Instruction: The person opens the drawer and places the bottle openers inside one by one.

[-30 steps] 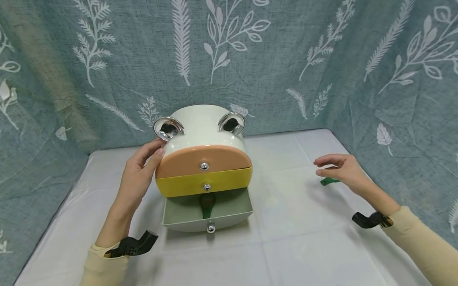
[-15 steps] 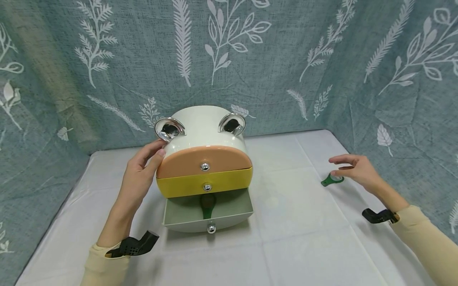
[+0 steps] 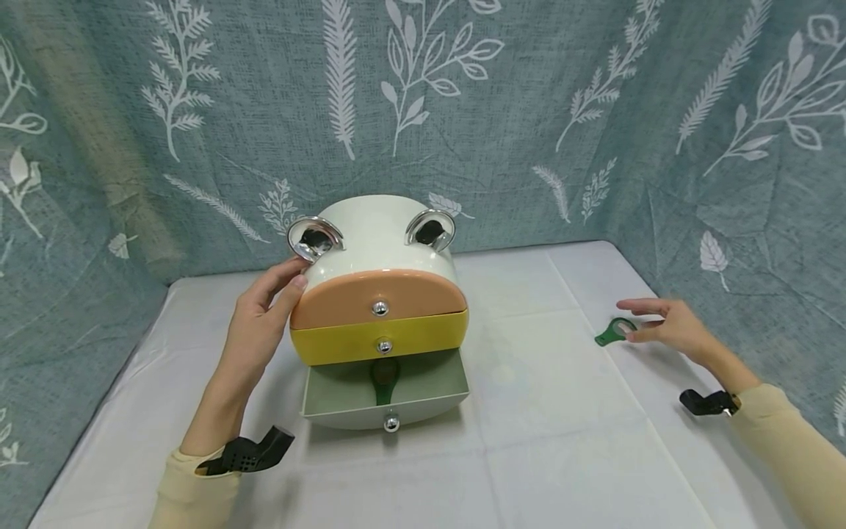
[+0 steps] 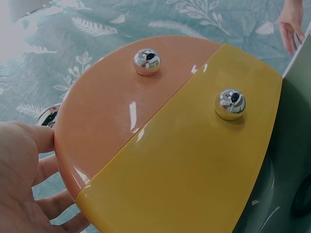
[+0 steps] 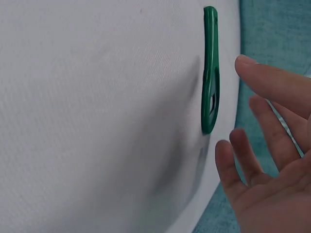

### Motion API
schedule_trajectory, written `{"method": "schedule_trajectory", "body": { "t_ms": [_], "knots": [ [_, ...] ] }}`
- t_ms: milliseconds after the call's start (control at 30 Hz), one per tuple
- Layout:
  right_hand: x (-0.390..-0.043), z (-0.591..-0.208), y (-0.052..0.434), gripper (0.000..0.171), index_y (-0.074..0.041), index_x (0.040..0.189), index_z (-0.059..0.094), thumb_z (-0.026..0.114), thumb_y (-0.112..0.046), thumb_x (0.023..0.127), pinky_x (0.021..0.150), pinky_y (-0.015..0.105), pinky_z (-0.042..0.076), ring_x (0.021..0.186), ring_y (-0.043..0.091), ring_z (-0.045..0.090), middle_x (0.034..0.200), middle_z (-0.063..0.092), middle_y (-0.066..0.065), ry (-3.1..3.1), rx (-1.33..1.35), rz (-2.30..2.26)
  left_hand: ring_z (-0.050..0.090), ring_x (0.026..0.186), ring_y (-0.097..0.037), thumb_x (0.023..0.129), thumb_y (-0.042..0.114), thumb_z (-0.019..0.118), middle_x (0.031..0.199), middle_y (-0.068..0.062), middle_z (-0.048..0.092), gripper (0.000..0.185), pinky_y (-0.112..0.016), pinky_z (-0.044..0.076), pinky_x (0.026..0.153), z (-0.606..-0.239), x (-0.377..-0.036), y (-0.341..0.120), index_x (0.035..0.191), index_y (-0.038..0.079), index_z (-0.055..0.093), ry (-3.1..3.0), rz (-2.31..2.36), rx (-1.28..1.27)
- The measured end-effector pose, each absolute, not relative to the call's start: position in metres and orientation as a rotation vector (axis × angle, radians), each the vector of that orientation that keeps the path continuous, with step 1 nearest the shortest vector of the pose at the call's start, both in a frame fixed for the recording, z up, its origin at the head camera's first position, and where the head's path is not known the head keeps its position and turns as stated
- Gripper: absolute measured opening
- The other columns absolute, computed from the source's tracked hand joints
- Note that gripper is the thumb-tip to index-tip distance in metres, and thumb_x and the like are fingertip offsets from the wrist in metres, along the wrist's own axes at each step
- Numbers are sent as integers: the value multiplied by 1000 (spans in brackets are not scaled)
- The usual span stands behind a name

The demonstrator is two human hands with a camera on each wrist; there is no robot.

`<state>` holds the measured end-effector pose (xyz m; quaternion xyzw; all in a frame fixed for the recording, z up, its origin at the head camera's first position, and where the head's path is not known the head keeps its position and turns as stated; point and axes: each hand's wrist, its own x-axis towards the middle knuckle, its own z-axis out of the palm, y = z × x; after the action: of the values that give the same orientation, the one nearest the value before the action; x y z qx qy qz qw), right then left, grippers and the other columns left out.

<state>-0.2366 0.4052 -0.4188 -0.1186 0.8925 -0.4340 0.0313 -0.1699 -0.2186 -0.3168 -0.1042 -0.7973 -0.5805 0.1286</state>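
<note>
Right hand (image 3: 667,329) low over the white cloth-covered table (image 3: 562,455), fingers straight and loosely spread, holding nothing; fingertips (image 5: 248,65) just beside the small flat green plastic tool with a ring end (image 3: 615,332), possibly touching it, cannot tell. Tool lies flat on the cloth, directly in front of the fingertips. Long axis runs from ring end, nearest the fingers, to narrow handle end, pointing away from the hand toward the drawer box. Judged light, stiff, thin, a bit slick; best pinched by its edges at the ring. Left hand (image 3: 261,323) flat against the side of the white rounded three-drawer box (image 3: 377,235), fingers straight; its grey-green bottom drawer (image 3: 344,393) stands open
</note>
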Motion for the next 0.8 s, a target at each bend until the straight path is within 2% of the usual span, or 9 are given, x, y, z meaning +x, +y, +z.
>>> {"method": "schedule_trajectory", "body": {
  "t_ms": [133,267,433,567,800],
  "knots": [
    [-236,-423,408,66,1,135,58,85,-18,78,83,20,51,123,26,47,136,57,10,2714,-357,-1334,31,140,-21,103,32,53,145,-8,47,47,-57,26,111,-318,-171,-219,144,9,50,-2322,-1675,-303],
    [-237,-426,408,66,1,135,58,86,-16,77,82,20,51,117,13,51,136,57,11,2717,-348,-1315,32,139,-22,103,33,52,144,-8,47,46,-58,27,109,-319,-171,-220,144,11,51,-2321,-1668,-312],
    [-240,-429,407,64,4,133,59,86,-12,77,80,19,51,109,5,55,132,58,20,2749,-371,-1289,32,139,-22,104,34,52,145,-7,47,46,-58,28,109,-319,-171,-220,144,12,51,-2324,-1660,-311],
    [-241,-430,406,63,6,132,59,85,-10,77,80,19,51,107,8,59,128,60,24,2754,-400,-1278,32,139,-22,104,34,52,146,-6,46,47,-57,30,108,-318,-170,-221,145,13,50,-2332,-1656,-308],
    [-243,-428,402,62,5,130,61,86,-10,75,82,22,52,107,22,61,122,64,21,2773,-453,-1173,32,139,-22,104,32,52,143,-8,48,45,-58,29,108,-318,-170,-220,143,11,52,-2317,-1675,-314]
  ]
}}
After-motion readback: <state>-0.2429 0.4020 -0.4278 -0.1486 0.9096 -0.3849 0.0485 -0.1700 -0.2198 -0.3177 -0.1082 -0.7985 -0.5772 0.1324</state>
